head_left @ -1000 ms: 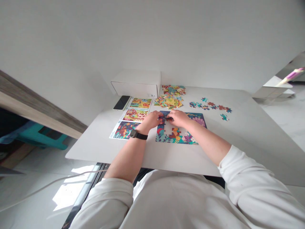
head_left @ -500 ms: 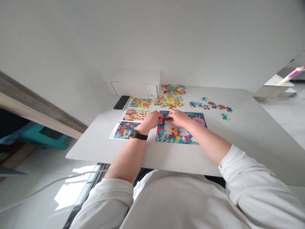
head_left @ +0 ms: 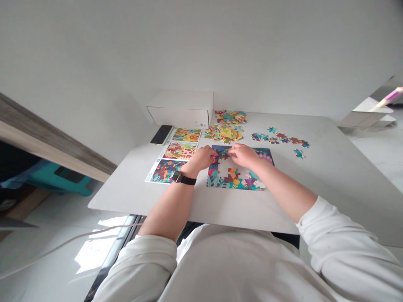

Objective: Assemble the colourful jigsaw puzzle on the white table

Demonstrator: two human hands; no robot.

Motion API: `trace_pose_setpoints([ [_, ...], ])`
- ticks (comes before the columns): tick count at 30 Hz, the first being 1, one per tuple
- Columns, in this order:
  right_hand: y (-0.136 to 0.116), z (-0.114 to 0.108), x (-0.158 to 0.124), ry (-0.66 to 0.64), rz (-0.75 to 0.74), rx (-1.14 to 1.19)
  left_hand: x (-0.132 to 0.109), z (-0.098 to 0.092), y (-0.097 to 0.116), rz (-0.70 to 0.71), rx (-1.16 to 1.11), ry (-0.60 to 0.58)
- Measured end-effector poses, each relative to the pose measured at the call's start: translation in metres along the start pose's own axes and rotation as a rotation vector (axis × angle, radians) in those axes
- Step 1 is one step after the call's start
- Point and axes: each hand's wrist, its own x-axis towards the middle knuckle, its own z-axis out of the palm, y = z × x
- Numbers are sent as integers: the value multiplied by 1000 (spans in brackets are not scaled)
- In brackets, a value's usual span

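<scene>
Both hands meet over the far left part of the half-built jigsaw lying flat on the white surface: the left hand (a dark watch on its wrist) and the right hand each pinch with fingertips at a small piece there, though whether either grip truly holds it I cannot tell. Loose pieces lie heaped just beyond, a picture sheet to the left beside a phone and a white box.

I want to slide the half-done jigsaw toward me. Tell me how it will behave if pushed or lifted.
The half-done jigsaw lies flat on the table and has gaps in its middle, so it would probably buckle or separate if lifted. Pushed from one edge, its thin pieces would likely slide unevenly. It looks light.
</scene>
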Motion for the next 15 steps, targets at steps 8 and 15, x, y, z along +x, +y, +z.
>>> trace_pose_setpoints([
  [8, -4, 3, -8, -81, 30, -18, -4, 0, 12, -74, 44, -22],
  [15, -12, 2, -11, -95, 31, -19, -3, 11, 24, -136, 102, 36],
])
